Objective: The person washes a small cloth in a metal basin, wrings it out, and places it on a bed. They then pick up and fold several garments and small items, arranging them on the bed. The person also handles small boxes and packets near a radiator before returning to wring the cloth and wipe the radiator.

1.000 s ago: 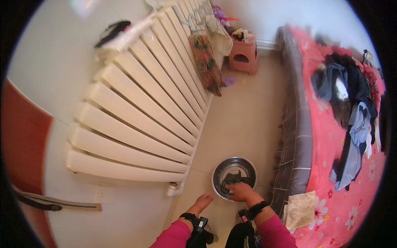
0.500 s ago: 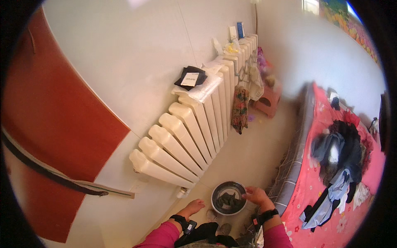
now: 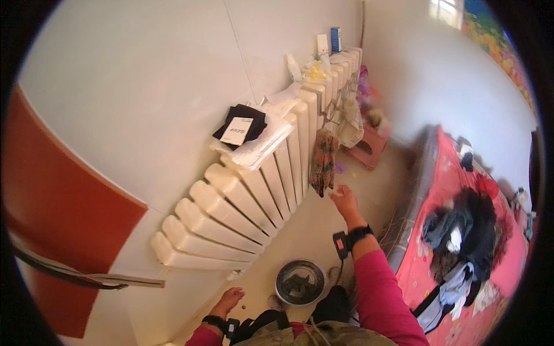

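My right hand (image 3: 344, 202) is stretched forward, fingers apart, beside the lower end of a patterned cloth (image 3: 324, 164) that hangs at the radiator's side. Whether the fingertips touch it I cannot tell. My left hand (image 3: 230, 301) is low on the left with loosely bent fingers and nothing visible in it. Between my arms, near my feet, a round metal basin (image 3: 279, 286) stands on the floor with a dark wet-looking cloth (image 3: 299, 285) inside.
A cream radiator (image 3: 231, 183) runs along the left wall, bearing a dark folded cloth (image 3: 257, 122) with a white card (image 3: 237, 131). Beyond are a bottle (image 3: 294, 68) and a pink stool (image 3: 369, 149). At right, a bed (image 3: 407, 271) holds heaped clothes (image 3: 482, 230).
My right hand has moved from the basin's rim forward to the hanging cloth. My left hand has drawn back to the lower left, away from the basin. The view has shifted.
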{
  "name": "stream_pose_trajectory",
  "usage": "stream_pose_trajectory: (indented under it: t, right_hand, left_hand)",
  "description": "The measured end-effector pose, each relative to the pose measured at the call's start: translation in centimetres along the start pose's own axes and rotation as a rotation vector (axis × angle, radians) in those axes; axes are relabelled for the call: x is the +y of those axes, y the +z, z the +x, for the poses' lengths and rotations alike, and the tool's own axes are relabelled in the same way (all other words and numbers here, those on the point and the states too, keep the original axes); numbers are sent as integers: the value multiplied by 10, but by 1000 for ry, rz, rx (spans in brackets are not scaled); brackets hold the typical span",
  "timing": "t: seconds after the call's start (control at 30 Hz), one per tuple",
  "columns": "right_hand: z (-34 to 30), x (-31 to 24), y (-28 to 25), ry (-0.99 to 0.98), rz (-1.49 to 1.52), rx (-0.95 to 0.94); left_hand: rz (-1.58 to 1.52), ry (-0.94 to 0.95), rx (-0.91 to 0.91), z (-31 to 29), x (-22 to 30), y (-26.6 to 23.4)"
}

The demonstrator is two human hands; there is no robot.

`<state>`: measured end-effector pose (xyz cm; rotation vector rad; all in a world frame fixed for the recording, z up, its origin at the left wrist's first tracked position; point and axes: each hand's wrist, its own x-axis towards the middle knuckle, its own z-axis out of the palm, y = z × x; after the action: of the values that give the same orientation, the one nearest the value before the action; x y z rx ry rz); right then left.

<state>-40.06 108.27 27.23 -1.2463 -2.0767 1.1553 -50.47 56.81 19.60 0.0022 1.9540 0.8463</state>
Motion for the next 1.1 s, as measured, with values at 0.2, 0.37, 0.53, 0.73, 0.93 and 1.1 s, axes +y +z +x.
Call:
stream_pose_trajectory:
  t: [0.2,0.37,0.53,0.73,0.93,1.1]
  right_hand:
    - [169,16,27,-145,138,113]
    - [219,5,32,-109,245,-111]
    - [212,-10,25,-75,10,-49]
    - [184,-20,-54,-131,205,140]
    - [66,-54,-152,-300,370,-109]
    - [-40,-93,-153,-271,420,-706]
  left_hand:
    - [-327,-263,240,-55,20,69]
    - [-220,-225,133,-64,39,134]
    - [-165,-120,90,-53,48,148]
    - [-11,49,168,-40,66,139]
    - [70,610,118,-37,188,151]
    - [155,1112,118,-45,307,205]
